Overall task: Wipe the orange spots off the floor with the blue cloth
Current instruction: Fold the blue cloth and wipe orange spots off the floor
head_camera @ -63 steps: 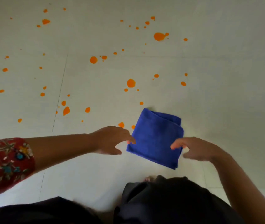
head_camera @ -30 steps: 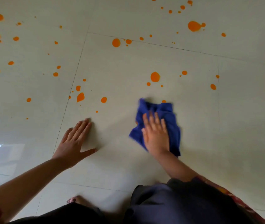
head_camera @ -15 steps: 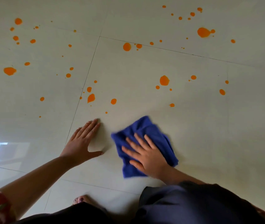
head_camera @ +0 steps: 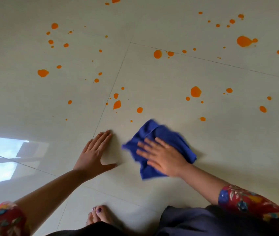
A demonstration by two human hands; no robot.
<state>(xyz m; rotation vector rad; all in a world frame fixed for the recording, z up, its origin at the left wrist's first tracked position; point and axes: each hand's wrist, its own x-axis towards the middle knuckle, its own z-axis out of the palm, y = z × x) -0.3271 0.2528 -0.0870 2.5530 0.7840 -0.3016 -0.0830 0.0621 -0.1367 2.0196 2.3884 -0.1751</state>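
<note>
**Dozens of spots (head_camera: pixel 196 91) left; cloth (head_camera: pixel 157 130) flat under right hand (head_camera: pixel 162 157)**

Cloth: blue, bunched into a rough diamond with no clear long axis. It lies on the floor (head_camera: pixel 237 150) low and centre in view. Its edges are blurred, so likely mid-stroke. One corner points away from the person.

Right hand: palm down on the cloth, fingers spread and straight, aimed forward and left. It presses the cloth and pinches nothing.

Key relation: the nearest orange lies just past the cloth's far corner. A small dot (head_camera: pixel 131 121) sits near it, forward and slightly left, with a round spot (head_camera: pixel 139 110) farther on the same line. A faint smear (head_camera: pixel 202 119) lies forward and right, well apart. None touches the cloth. Judgement: the next push goes away from the body, leaning left, and the right hand takes it.

Left hand (head_camera: pixel 94 154): flat on bare tile just left of the cloth and apart from it, fingers together, thumb out. It holds nothing and probably braces the person. Its fingertips reach a grout line (head_camera: pixel 111 89), and a teardrop spot (head_camera: pixel 117 104) lies farther along that line.

Farther out: scattered spots, large and small, to the top edge. Judged early in the job.

Near edge: bare toes (head_camera: pixel 99 213), a red floral sleeve (head_camera: pixel 247 203), and a window reflection (head_camera: pixel 4 159) at left.
</note>
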